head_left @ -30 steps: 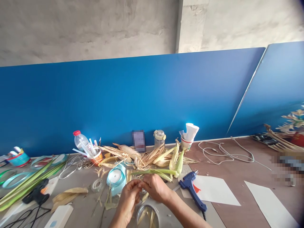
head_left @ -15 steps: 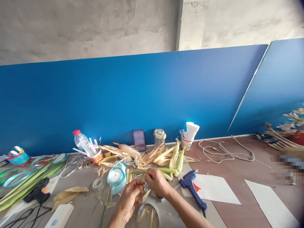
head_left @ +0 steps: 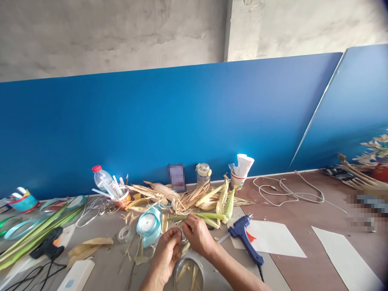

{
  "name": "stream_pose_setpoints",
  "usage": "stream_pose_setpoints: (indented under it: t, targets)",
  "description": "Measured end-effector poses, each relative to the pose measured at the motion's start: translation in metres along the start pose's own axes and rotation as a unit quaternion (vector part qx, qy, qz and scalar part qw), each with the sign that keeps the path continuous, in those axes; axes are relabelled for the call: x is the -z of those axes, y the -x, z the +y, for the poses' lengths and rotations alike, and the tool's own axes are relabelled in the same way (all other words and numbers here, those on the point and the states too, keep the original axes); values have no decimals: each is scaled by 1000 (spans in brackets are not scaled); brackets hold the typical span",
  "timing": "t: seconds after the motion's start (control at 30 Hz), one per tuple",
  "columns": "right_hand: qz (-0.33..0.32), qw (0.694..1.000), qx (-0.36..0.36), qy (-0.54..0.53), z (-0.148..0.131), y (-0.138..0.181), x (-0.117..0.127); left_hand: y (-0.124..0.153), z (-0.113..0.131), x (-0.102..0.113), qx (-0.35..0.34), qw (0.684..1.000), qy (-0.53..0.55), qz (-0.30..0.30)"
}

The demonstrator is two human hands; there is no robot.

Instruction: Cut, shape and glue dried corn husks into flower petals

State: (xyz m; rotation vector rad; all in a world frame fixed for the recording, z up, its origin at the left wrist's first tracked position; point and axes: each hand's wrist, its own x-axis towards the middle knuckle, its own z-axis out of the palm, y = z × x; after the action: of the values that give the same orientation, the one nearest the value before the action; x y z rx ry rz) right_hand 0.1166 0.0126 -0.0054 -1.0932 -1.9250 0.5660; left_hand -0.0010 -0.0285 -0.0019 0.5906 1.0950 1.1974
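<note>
My left hand (head_left: 165, 252) and my right hand (head_left: 198, 235) are close together above the near middle of the table. Both have fingers closed in a pinch, and what they pinch is too small and hidden to name. A pale strip of corn husk (head_left: 186, 247) shows just below the fingers; whether it is held I cannot tell. Under the hands stands a round clear container (head_left: 202, 271) with husk strips inside. Beyond my fingertips lie a green stalk (head_left: 212, 218) and a heap of dry corn husks (head_left: 178, 200). A roll of light blue ribbon (head_left: 149, 224) sits beside my left hand.
Right of my forearm lies a blue glue gun (head_left: 245, 236) on white paper (head_left: 279, 238). A black glue gun (head_left: 47, 244) and a white power strip (head_left: 75, 277) are at left. Along the back stand a bottle (head_left: 102, 176), a jar (head_left: 203, 176) and paper cups (head_left: 238, 180).
My two hands have drawn slightly closer at the fingertips, still pinched. The view has shifted a little; the things on the table have not moved.
</note>
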Motion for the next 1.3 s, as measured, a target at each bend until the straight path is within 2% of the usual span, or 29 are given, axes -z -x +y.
stream_pose_setpoints:
  t: [0.17, 0.23, 0.33, 0.4, 0.5, 0.57, 0.7, 0.8, 0.97, 1.17, 1.3]
  targets:
    - [30, 998, -44, -35, 0, -2, -1, 0, -1, 1, -123, 980, -151, 27]
    - [28, 995, -69, -59, -1, -2, 0, -2, -3, 3, -146, 972, -178, 36]
    - [-24, 984, -108, -141, -1, -4, 2, -5, -4, 5, -137, 975, -174, 30]
    - [-61, 964, -136, -219, 0, -6, 5, -6, -4, 6, -122, 980, -158, 20]
    - [-52, 929, -182, -317, 2, -10, 13, -6, -2, 6, -102, 987, -121, 10]
    - [-51, 917, -193, -344, 3, -12, 20, -5, 0, 6, -98, 989, -108, 8]
    - [-125, 930, -157, -308, 1, -12, 26, -4, 1, 5, -122, 981, -147, 16]
    - [-140, 941, -136, -277, -1, -9, 19, -3, 1, 5, -144, 971, -190, 19]
    - [-93, 960, -165, -205, -4, -7, 9, -5, -1, 8, -159, 959, -236, 18]
    - [-29, 987, -133, -89, -11, -7, 12, -10, -6, 8, -180, 946, -269, 30]
    - [-6, 991, -114, -70, -10, -6, 10, -7, -6, 5, -207, 930, -305, 21]
